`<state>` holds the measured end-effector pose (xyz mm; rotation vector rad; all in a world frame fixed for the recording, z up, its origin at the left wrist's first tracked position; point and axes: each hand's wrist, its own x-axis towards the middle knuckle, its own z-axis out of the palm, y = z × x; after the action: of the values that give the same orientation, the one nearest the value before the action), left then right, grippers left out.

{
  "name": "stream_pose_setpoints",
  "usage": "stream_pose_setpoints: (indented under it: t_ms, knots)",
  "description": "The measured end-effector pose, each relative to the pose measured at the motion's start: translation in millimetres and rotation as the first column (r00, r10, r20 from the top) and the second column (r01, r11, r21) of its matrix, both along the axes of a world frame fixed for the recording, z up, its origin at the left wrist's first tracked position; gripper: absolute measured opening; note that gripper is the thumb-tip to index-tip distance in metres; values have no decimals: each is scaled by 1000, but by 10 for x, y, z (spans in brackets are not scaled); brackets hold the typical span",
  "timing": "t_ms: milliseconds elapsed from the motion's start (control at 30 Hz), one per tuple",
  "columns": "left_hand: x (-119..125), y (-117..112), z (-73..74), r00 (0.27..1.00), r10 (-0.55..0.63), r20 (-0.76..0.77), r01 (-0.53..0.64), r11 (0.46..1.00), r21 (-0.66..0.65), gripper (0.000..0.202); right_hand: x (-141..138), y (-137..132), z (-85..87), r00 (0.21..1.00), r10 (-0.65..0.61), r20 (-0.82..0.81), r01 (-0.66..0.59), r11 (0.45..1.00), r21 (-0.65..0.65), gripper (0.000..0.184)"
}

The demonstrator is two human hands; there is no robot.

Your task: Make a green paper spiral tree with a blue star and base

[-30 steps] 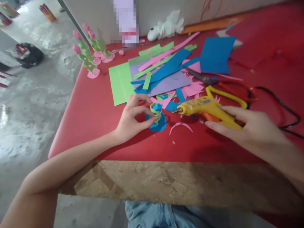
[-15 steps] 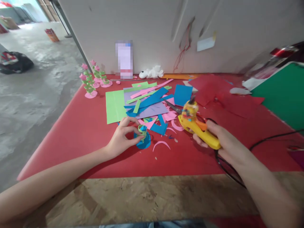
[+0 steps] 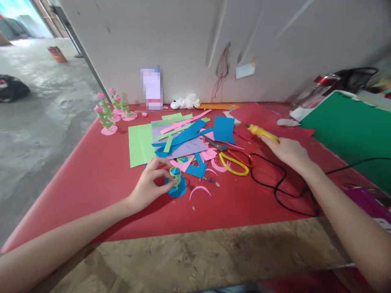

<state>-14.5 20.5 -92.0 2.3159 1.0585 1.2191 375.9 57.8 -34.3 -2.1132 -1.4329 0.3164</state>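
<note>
My left hand (image 3: pixel 149 184) pinches a small green and blue paper roll (image 3: pixel 175 175) that stands on a blue paper disc (image 3: pixel 178 189) on the red table (image 3: pixel 100 179). My right hand (image 3: pixel 287 150) is stretched out to the far right and grips a yellow glue gun (image 3: pixel 259 132), whose nozzle points left and away over a red sheet (image 3: pixel 259 116). Its black cord (image 3: pixel 281 191) trails back across the table toward me.
A heap of green, blue, pink and purple paper strips and sheets (image 3: pixel 180 138) lies beyond my left hand. Yellow and red handled scissors (image 3: pixel 232 158) lie beside it. Pink paper flowers (image 3: pixel 106 116) stand far left. A green board (image 3: pixel 351 134) is at right, a grey wall behind.
My right hand has carried the glue gun away from the paper roll, up and to the far right. The view has tilted upward. My left hand stays on the roll.
</note>
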Motion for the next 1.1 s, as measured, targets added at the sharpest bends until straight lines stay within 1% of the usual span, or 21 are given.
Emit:
stream_pose_setpoints:
  t_ms: [100,167,267,333,367,400,467,500,567,600,633,667,700,800,967,1100]
  knots:
    - [0,-2,7,1000,-2,-4,2,1000,-11,11,-77,-8,-121,995,34,95,-38,998,46,56]
    - [2,-4,11,1000,4,-4,-4,1000,-11,11,-152,-9,-152,988,39,150,-54,994,97,58]
    - [6,-7,15,1000,4,-11,-4,1000,-11,10,-327,8,-122,975,37,217,-83,975,206,56]
    - [7,-8,12,1000,0,-13,0,1000,-16,10,-518,-2,-72,966,101,239,-166,949,268,45]
    - [7,-8,9,1000,2,-12,-3,1000,-21,11,-638,-24,-44,958,154,242,-225,928,298,34]
    - [6,-9,4,1000,7,-9,-7,1000,-26,11,-771,-60,-16,940,239,242,-309,898,313,25]
    - [5,-10,-5,1000,9,-6,-9,999,-37,10,-1053,-167,35,875,425,233,-482,817,318,19]
    - [5,-10,-8,1000,9,-5,-9,999,-40,10,-1190,-228,55,837,499,224,-547,774,319,18]
    - [6,-11,-9,1000,6,-4,-6,999,-41,10,-1429,-340,76,755,627,190,-652,688,320,14]
    - [8,-12,-6,1000,3,-4,-4,999,-38,11,-1525,-382,75,695,709,121,-702,633,325,11]
    - [10,-12,-2,1000,2,-6,-3,999,-35,11,-1603,-410,68,648,758,71,-732,595,331,8]
    - [12,-13,4,1000,1,-8,-2,999,-32,11,-1666,-425,54,609,793,22,-752,569,333,6]
    - [13,-13,10,1000,-2,-10,1,1000,-28,11,-1715,-429,37,582,813,-21,-762,554,335,5]
    - [14,-13,23,1000,-11,-10,11,1000,-25,10,-1809,-401,-21,553,826,-109,-767,555,321,8]
    - [10,-12,24,1000,-20,1,20,999,-45,10,-1901,-363,-85,535,804,-259,-754,593,284,10]
    - [9,-9,26,1000,-25,-1,24,998,-64,12,-1950,-356,-127,523,791,-317,-743,606,285,14]
